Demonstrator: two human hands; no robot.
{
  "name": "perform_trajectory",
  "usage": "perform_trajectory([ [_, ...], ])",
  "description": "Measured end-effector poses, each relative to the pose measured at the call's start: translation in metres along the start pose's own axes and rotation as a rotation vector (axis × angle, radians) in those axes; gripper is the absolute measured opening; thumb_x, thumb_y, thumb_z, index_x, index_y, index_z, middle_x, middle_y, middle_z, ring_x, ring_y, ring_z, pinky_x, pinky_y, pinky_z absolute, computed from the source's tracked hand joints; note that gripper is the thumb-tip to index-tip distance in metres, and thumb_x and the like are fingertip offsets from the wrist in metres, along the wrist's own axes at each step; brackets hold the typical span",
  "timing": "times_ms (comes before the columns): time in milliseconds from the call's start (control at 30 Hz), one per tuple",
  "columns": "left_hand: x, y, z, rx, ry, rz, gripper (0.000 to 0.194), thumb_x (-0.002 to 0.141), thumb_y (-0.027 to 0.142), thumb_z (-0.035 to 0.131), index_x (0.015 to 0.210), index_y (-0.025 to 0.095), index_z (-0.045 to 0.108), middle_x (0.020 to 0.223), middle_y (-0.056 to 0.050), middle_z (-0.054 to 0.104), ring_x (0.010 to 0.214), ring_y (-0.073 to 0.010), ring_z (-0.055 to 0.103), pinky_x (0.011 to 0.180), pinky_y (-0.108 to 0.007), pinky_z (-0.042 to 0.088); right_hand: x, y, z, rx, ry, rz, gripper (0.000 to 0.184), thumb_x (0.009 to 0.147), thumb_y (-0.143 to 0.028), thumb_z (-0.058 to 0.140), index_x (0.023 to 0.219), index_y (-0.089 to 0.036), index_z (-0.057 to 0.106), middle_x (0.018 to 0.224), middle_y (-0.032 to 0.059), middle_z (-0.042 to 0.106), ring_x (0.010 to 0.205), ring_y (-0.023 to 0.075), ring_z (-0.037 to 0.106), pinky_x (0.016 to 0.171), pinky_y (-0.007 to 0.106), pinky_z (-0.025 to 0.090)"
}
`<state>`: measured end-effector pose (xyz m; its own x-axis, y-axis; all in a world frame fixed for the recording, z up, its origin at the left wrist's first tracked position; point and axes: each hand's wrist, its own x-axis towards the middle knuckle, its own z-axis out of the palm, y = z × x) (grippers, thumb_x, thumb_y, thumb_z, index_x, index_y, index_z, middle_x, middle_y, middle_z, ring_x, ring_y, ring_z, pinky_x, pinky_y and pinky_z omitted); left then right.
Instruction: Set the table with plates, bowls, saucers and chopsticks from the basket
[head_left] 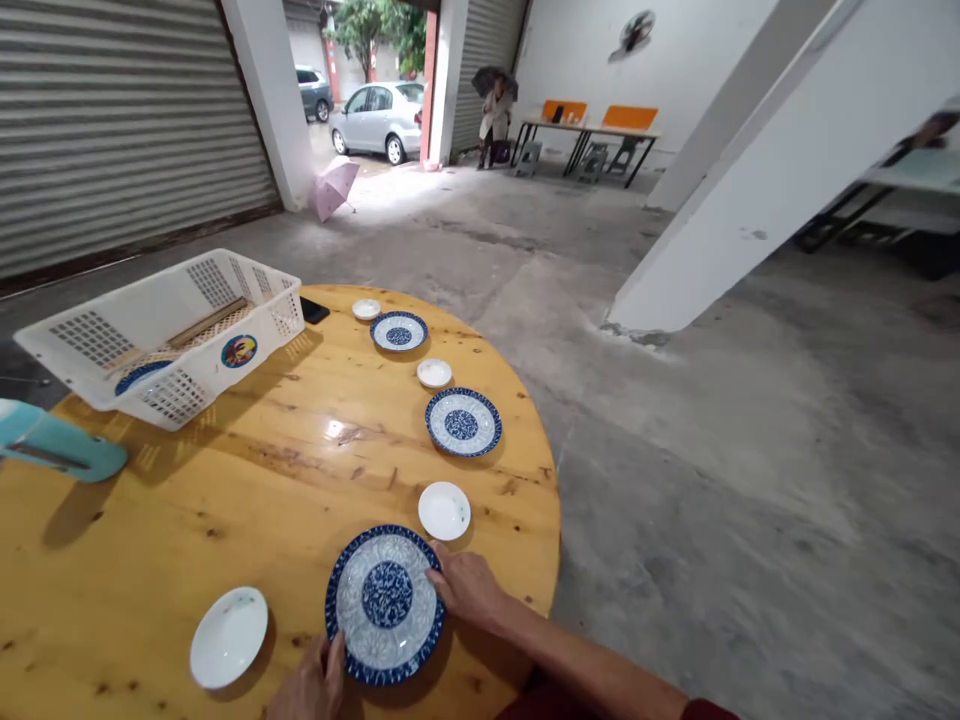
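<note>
A blue-and-white patterned plate [387, 595] is at the near edge of the round wooden table [262, 510]. My left hand [311, 680] pinches its lower left rim, thumb on top. At the upper right rim, my right hand [469, 590] grips it with the thumb over the edge. Whether the plate touches the tabletop I cannot tell. A small white dish [444, 511] lies just beyond my right hand, and another white dish [229, 638] is left of the plate. Farther along the rim are two more patterned plates, a nearer one [463, 422] and a farther one [399, 331].
Small white dishes [434, 374] [366, 310] sit beside the farther plates. A white plastic basket [217, 350] holds chopsticks and a blue-rimmed plate. Near it are a black phone [313, 311] and a turquoise bottle [60, 440]. A pillar [720, 190] stands right; a person [495, 115] holds an umbrella.
</note>
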<state>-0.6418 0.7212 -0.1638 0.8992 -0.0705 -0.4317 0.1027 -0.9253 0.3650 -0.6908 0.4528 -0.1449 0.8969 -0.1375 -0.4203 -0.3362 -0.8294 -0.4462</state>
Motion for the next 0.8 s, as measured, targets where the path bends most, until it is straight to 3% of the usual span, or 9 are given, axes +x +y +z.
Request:
perform_trajectory([
  [133, -0.004, 0.010, 0.000, -0.104, 0.045, -0.005, 0.045, 0.091, 0.058, 0.038, 0.099, 0.024, 0.066, 0.101, -0.013, 0.078, 0.097, -0.0362, 0.073, 0.078, -0.044, 0.053, 0.003, 0.007, 0.011, 0.191, 0.058, -0.003, 0.032, 0.099, -0.039, 0.046, 0.105, -0.015, 0.067, 0.099, 0.0151, 0.075, 0.090, 0.0297, 0.070, 0.079, 0.035, 0.049],
  [333, -0.005, 0.023, 0.006, -0.374, 0.146, 0.097, 0.032, 0.088, 0.041, 0.041, 0.083, 0.020, 0.065, 0.089, -0.013, 0.077, 0.090, -0.0295, 0.072, 0.081, -0.038, 0.054, 0.009, 0.004, 0.019, 0.481, 0.155, -0.032, 0.012, 0.080, -0.017, 0.049, 0.074, -0.019, 0.059, 0.075, 0.0038, 0.067, 0.076, 0.0207, 0.060, 0.069, 0.026, 0.042],
  [467, -0.029, 0.016, 0.017, -0.408, 0.133, 0.112, 0.034, 0.087, 0.047, 0.044, 0.083, 0.021, 0.066, 0.087, -0.011, 0.076, 0.088, -0.0278, 0.071, 0.079, -0.035, 0.053, -0.030, 0.015, 0.029, 0.530, 0.175, -0.037, 0.014, 0.079, -0.023, 0.050, 0.071, -0.019, 0.060, 0.069, 0.0018, 0.062, 0.071, 0.0188, 0.055, 0.066, 0.025, 0.041],
  [633, -0.075, 0.009, 0.039, -0.402, 0.061, 0.085, 0.043, 0.086, 0.054, 0.040, 0.091, 0.021, 0.067, 0.103, -0.016, 0.078, 0.098, -0.0316, 0.071, 0.083, -0.038, 0.052, -0.090, 0.036, 0.045, 0.578, 0.157, 0.043, 0.018, 0.080, -0.027, 0.050, 0.078, -0.018, 0.066, 0.070, 0.0021, 0.064, 0.070, 0.0193, 0.055, 0.067, 0.027, 0.042],
  [800, -0.107, 0.014, 0.047, -0.334, 0.035, 0.042, 0.042, 0.086, 0.055, 0.040, 0.086, 0.023, 0.067, 0.094, -0.014, 0.078, 0.094, -0.0315, 0.072, 0.076, -0.036, 0.052, -0.113, 0.049, 0.042, 0.594, 0.108, 0.054, 0.016, 0.079, -0.027, 0.052, 0.075, -0.018, 0.065, 0.069, 0.0015, 0.063, 0.068, 0.0186, 0.054, 0.065, 0.026, 0.041],
])
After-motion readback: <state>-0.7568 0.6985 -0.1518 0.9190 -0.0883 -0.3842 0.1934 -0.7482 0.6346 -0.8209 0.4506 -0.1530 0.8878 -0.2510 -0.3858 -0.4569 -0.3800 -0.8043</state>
